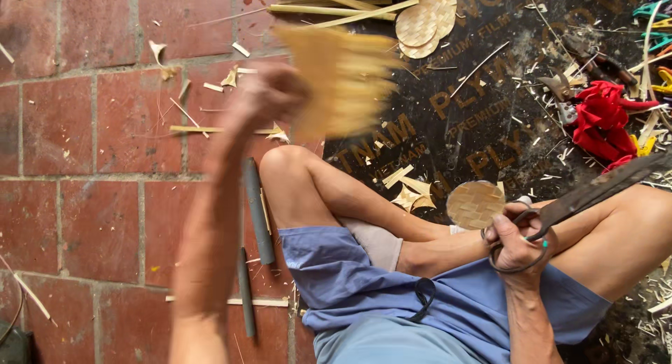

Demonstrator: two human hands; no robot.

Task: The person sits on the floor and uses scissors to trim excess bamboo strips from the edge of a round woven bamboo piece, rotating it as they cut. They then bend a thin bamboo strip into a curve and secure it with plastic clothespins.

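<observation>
Blue cloth shorts (392, 294) fill the lower middle of the frame, worn by a person seated on a red brick-tile floor (91, 126) with bare knees drawn up. At lower right, the right hand (516, 243) grips the loops of large dark metal scissors (595, 189), fingers curled through the handles, and seems to pinch a small round woven bamboo disc (475, 204) against them. At upper centre, the left hand (269, 94) is blurred; it looks closed on a pale square woven bamboo mat (339, 80), though the exact grip cannot be told.

Judging by the pose, the trimming of woven pieces is in hand: one disc is cut, and the mat appears to be the next piece. That would call for bringing the mat within reach of the blades.

Finished woven discs (427, 17) lie stacked at top centre. A black plywood sheet (483, 119) with tan printed lettering covers the upper right, strewn with shavings; red cloth (602, 119) lies near its right edge.
</observation>
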